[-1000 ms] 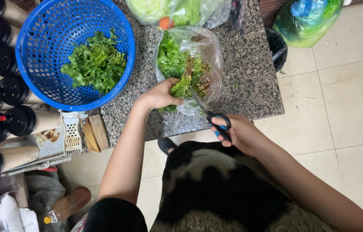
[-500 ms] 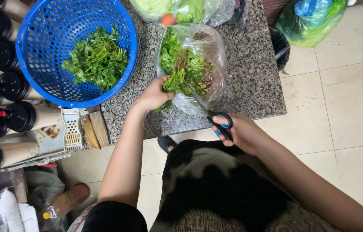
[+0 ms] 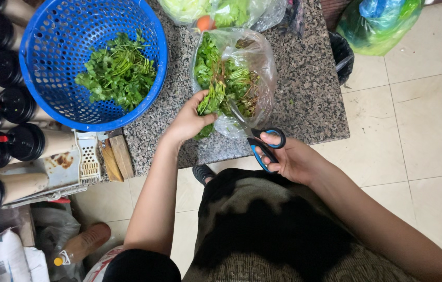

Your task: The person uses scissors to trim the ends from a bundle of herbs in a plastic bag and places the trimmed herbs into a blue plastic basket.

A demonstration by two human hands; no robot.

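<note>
Since the earlier frames, a bunch of leafy green herbs with pale stems [image 3: 213,96] has been lifted a little higher out of the clear plastic bag of greens [image 3: 252,62], and the scissors have been brought up closer to that bag's mouth.

Taken from the speckled grey granite counter [image 3: 310,99] as landmark: the bag lies on its middle, mouth turned toward the person, so that stems can be drawn out without tipping it. The bunch is gripped at its lower stems by the left hand [image 3: 189,122], whose fingers are curled tightly round them just over the counter's near edge; held so, the stalk ends are offered to the blades. The black-and-blue-handled scissors [image 3: 262,143] are held in the right hand [image 3: 294,159], thumb and fingers threaded through the loops, just off the counter's near edge. The blades point up into the bag and appear partly parted, though plastic hides their tips.

On the counter's left end a round blue perforated plastic basket [image 3: 48,52] is set, holding a heap of trimmed green leaves [image 3: 119,75] within easy reach of the left hand. Against the earlier frames that heap looks unchanged, and the basket has not been shifted.
</note>
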